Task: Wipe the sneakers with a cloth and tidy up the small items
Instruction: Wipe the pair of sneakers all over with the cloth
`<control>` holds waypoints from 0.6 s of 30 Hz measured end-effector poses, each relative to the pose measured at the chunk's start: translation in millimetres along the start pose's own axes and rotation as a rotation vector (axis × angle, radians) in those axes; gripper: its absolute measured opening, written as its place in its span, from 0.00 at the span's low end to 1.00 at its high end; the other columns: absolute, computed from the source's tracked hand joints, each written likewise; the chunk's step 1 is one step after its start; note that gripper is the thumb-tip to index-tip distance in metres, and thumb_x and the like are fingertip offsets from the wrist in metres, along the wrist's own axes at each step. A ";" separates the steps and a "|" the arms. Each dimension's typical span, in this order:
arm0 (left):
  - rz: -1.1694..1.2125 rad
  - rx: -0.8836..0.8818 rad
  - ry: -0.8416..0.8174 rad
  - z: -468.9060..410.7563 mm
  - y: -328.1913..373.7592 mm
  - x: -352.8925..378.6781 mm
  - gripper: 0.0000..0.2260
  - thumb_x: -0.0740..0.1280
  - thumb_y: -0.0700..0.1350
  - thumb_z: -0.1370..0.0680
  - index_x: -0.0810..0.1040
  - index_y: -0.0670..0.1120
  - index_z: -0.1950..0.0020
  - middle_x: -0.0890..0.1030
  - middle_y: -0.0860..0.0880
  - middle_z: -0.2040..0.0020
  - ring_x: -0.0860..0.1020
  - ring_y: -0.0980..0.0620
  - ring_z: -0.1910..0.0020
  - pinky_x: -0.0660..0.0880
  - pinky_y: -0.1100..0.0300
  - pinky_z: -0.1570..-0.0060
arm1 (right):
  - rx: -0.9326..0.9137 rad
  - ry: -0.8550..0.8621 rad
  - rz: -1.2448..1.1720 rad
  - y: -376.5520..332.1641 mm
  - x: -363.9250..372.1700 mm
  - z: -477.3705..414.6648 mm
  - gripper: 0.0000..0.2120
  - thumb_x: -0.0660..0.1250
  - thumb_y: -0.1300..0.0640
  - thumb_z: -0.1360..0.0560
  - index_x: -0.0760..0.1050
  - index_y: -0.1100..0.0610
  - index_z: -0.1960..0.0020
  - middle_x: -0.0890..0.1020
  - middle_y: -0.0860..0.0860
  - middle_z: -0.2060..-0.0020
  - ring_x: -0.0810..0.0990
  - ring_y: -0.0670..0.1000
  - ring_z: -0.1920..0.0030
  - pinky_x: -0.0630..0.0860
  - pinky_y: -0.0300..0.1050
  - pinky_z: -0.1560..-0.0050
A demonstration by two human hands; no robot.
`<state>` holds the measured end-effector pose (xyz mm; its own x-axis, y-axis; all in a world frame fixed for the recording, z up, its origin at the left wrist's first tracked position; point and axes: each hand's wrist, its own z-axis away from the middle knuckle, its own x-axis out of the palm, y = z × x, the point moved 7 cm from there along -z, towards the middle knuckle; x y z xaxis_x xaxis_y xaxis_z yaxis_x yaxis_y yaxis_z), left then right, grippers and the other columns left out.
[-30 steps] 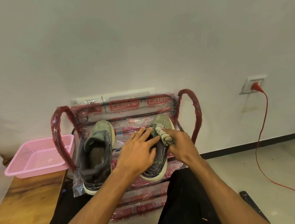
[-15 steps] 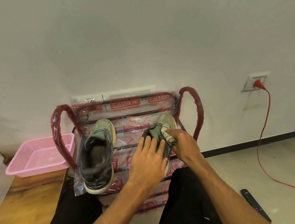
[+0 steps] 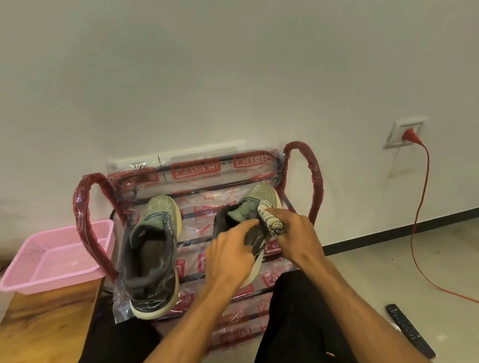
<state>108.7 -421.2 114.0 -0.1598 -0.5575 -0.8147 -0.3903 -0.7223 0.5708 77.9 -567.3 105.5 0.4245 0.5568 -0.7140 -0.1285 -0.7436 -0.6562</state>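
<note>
Two grey-green sneakers stand on a red plastic-wrapped shoe rack [image 3: 305, 158]. The left sneaker [image 3: 152, 252] is untouched. My left hand [image 3: 233, 254] rests on the right sneaker [image 3: 260, 197], with its fingers curled over the shoe's collar. My right hand [image 3: 298, 234] grips a rolled white cloth [image 3: 270, 219] with black markings and presses it against the right side of that sneaker's upper. Most of the right sneaker's heel is hidden under my hands.
A pink mesh basket [image 3: 50, 255] sits on a wooden bench [image 3: 35, 338] at the left. A black remote [image 3: 410, 331] lies on the floor at the right. A red cable [image 3: 420, 209] runs from a wall socket [image 3: 405, 135] across the floor.
My left hand has slid back along the right sneaker and its fingers have curled over the collar. The cloth in my right hand has shifted slightly along the shoe's upper.
</note>
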 end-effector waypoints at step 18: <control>0.433 -0.061 -0.068 -6.9 -7.9 2.0 0.35 0.68 0.30 0.30 0.72 0.62 0.32 0.83 0.47 0.53 0.82 0.46 0.57 0.80 0.54 0.62 | 0.047 0.090 -0.080 -24.5 -12.5 -11.0 0.20 0.69 0.67 0.27 0.78 0.51 0.37 0.84 0.51 0.48 0.82 0.51 0.49 0.80 0.46 0.48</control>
<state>117.8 -419.4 108.5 -0.3565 -0.7874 -0.5029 -0.2202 -0.4523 0.8642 85.6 -560.1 133.2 0.5133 0.5767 -0.6356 -0.1323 -0.6786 -0.7225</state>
